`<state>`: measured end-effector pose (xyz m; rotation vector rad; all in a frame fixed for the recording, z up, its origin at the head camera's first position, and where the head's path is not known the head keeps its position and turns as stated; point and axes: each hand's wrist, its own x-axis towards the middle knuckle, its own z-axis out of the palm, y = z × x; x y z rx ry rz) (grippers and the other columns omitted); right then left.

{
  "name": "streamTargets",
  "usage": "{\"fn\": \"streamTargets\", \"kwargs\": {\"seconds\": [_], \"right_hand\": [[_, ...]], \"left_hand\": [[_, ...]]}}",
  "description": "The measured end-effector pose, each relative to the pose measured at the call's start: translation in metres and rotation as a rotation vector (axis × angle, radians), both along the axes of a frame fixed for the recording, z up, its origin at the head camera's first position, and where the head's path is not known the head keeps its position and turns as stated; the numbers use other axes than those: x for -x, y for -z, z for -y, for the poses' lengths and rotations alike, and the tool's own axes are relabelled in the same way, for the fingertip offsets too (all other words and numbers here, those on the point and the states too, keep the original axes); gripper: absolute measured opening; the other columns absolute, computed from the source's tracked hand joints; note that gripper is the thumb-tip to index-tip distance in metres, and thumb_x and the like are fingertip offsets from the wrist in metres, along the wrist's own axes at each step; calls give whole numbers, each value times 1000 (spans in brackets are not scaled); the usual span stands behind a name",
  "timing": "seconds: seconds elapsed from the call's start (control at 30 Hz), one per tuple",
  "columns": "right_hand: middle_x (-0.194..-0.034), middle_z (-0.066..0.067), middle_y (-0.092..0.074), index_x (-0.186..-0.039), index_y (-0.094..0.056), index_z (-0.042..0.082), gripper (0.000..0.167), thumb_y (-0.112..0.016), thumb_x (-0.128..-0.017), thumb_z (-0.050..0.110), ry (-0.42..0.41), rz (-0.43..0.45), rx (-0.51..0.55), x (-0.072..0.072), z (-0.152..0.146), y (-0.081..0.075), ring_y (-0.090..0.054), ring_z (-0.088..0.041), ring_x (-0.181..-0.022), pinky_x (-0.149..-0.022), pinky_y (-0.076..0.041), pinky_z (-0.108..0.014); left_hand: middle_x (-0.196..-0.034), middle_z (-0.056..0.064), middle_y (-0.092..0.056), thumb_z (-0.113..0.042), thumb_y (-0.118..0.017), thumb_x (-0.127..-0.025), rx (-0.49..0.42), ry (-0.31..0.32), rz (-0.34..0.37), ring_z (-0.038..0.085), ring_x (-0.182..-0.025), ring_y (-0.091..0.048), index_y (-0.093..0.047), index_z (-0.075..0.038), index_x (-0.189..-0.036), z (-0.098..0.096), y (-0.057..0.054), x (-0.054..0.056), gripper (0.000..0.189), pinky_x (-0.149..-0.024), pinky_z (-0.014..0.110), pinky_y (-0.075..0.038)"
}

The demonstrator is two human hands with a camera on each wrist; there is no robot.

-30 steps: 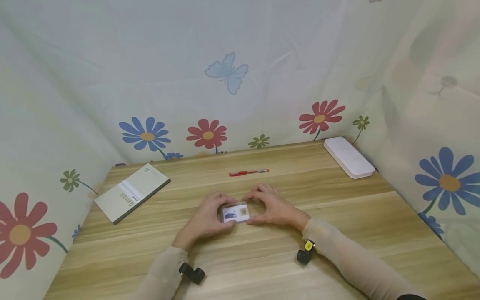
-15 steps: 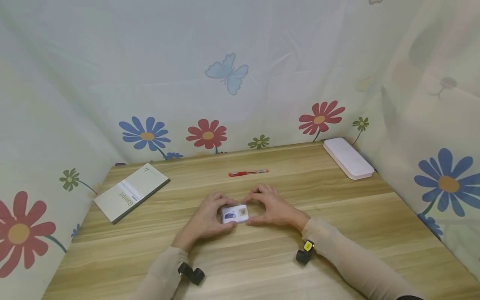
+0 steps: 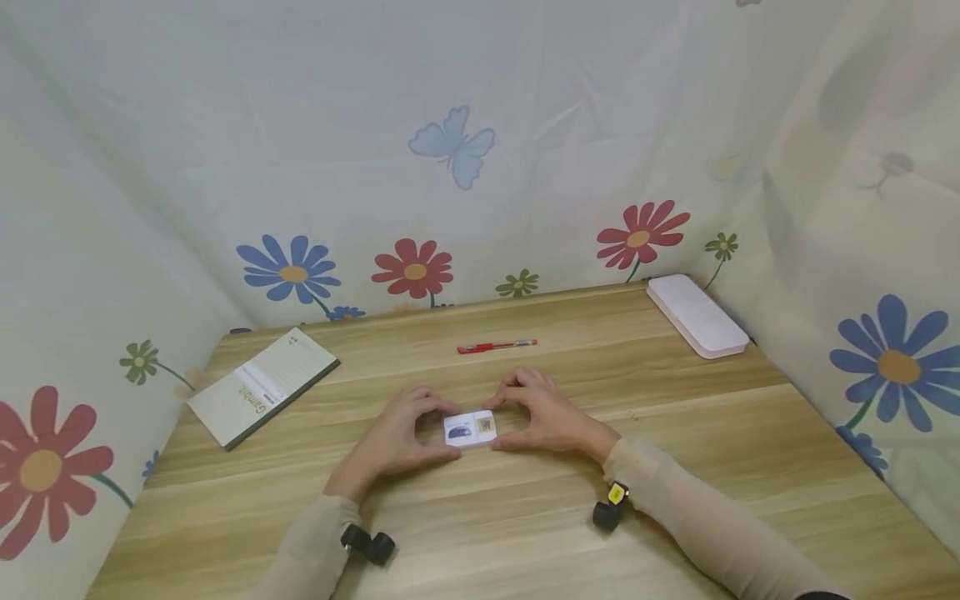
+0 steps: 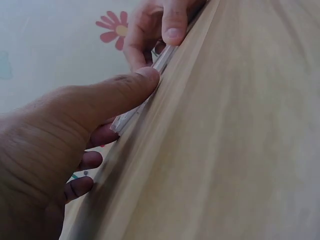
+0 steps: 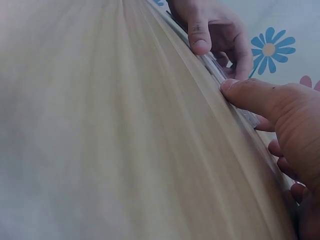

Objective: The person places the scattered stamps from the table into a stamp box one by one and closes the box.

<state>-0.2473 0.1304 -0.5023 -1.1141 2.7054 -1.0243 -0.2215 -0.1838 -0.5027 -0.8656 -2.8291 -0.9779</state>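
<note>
On the table in the head view lies a small, flat card case, its edge clear plastic in both wrist views. Its top is white with a dark blue picture and a gold-brown square. My left hand is at its left end, thumb along the near edge and index finger at the far corner. At the right end my right hand pinches it between thumb and index finger. In the left wrist view the left thumb lies against the case's edge; the right thumb does likewise in the right wrist view.
Beyond the hands lies a red pen. A notebook marked "Gambit" rests at the table's left edge. Toward the back right corner sits a pale pink box. Flower-printed cloth encloses the wooden table.
My left hand has shifted a little left, uncovering more of the case's left end. The right hand has held its place, and the case has barely moved.
</note>
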Motion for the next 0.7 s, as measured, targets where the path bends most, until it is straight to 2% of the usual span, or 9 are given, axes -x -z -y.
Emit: {"fn": "streamTargets", "kwargs": {"seconds": [0.13,0.43,0.7], "right_hand": [[-135,5,-57,-134,-79,31,54,-96,-86,50,9,11,-11,-2,0,0,-47,-21,-132,-115,-33,-52],[-136,5,-57,-134,-79,32,54,-95,-86,53,16,0,-3,-2,-1,3,-47,-21,-134,-115,-34,-54],[-137,4,-57,-136,-77,30,57,-94,-87,54,17,4,-10,-1,1,2,-47,-22,-135,-116,-34,-55]], "left_hand": [[-128,-11,-68,-53,-101,-79,-1,-12,18,17,-125,-58,-79,-28,-132,1,1,-1,63,-115,52,-47],[-129,-9,-67,-51,-102,-78,-12,-41,83,18,-124,-57,-79,-26,-132,-2,-4,-2,63,-113,52,-48],[-129,-10,-67,-51,-102,-77,-10,-50,99,17,-122,-56,-78,-27,-131,-2,-5,-1,63,-111,50,-48]]}}
